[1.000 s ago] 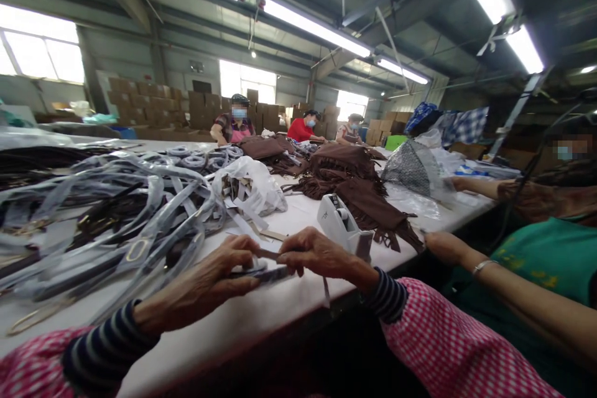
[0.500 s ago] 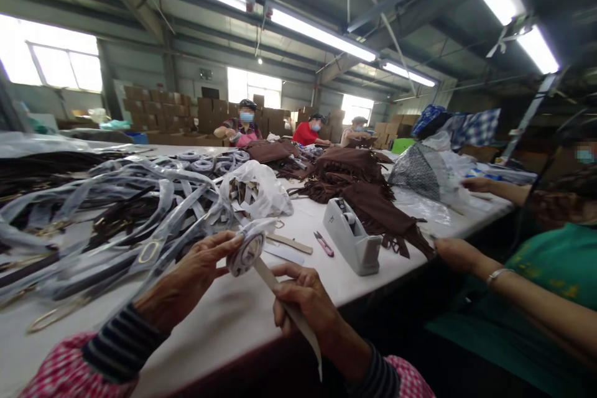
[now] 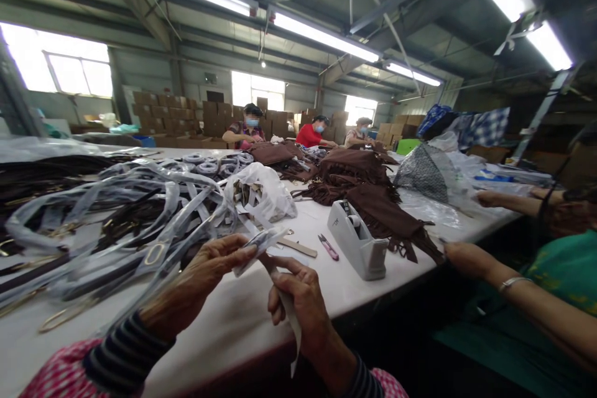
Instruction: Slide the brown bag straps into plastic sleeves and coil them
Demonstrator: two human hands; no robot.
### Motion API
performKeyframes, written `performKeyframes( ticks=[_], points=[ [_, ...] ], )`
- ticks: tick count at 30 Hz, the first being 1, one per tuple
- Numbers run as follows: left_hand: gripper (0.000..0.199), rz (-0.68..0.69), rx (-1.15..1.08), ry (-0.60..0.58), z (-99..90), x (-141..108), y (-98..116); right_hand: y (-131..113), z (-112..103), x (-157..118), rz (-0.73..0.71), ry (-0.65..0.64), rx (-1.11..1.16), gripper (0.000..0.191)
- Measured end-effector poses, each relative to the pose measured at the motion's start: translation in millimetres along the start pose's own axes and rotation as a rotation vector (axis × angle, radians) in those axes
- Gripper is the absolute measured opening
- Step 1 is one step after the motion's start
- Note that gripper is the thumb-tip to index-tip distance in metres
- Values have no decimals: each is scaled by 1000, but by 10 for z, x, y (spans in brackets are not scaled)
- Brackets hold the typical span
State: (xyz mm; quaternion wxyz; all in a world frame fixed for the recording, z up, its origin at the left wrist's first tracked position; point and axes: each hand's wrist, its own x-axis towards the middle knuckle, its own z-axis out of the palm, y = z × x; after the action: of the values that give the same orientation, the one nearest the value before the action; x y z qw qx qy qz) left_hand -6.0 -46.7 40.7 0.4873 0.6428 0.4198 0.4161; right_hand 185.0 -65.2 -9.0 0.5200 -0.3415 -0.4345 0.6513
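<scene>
My left hand [image 3: 212, 270] pinches a coiled strap wrapped in clear plastic [image 3: 257, 247], tilted so that its edge shows. A flat beige strip [image 3: 290, 314] runs from the coil down through my right hand [image 3: 301, 295], whose thumb and fingers are closed on it. The strip's lower end hangs free past the table edge. Beyond my hands, a similar short strip [image 3: 298, 246] lies on the table. To its right rest small pink-handled thread snips [image 3: 329, 247] and a grey tape dispenser [image 3: 358, 242].
Plastic-sleeved straps [image 3: 158, 199] are heaped on the left of the white table [image 3: 200, 348]. A plastic bag of scraps [image 3: 275, 189] stands mid-table, with brown fringed pieces [image 3: 364, 180] behind. At right, a co-worker's hand [image 3: 466, 259] reaches over the edge; several people work opposite.
The coil in my left hand has turned from showing its round face to nearly edge-on. My right hand still grips the strip, now more upright. The view has shifted slightly left.
</scene>
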Motion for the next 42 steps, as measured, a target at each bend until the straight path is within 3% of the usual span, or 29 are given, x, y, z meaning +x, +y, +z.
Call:
performKeyframes(
  ticks=[9,12,15,19,26,32,35,37,38,42],
  points=[
    [37,-28,-33,-32,68,-48,32,53,137,-11,-49,-40,-28,42],
    [35,-49,-36,-78,110,-62,33,100,151,55,-122,27,-46,39],
    [35,-46,5,-69,135,-54,3,127,121,102,-137,54,-61,44],
    [37,7,122,26,122,-15,-39,113,9,62,-68,-60,-85,43],
    [40,-77,38,8,169,27,-16,105,-100,30,-14,-56,-140,42],
    [40,-64,36,18,193,17,-4,122,-123,53,-71,-73,-143,45],
    [38,-42,-27,42,154,56,-1,152,-255,53,-227,10,-273,38],
    [36,-50,-65,48,131,97,1,173,-352,57,-434,102,-478,26],
    [36,-58,-82,46,124,118,3,178,-391,60,-558,122,-599,29],
    [36,-96,-158,-7,123,177,37,121,-447,73,-1049,-14,-1041,52]
  ],
)
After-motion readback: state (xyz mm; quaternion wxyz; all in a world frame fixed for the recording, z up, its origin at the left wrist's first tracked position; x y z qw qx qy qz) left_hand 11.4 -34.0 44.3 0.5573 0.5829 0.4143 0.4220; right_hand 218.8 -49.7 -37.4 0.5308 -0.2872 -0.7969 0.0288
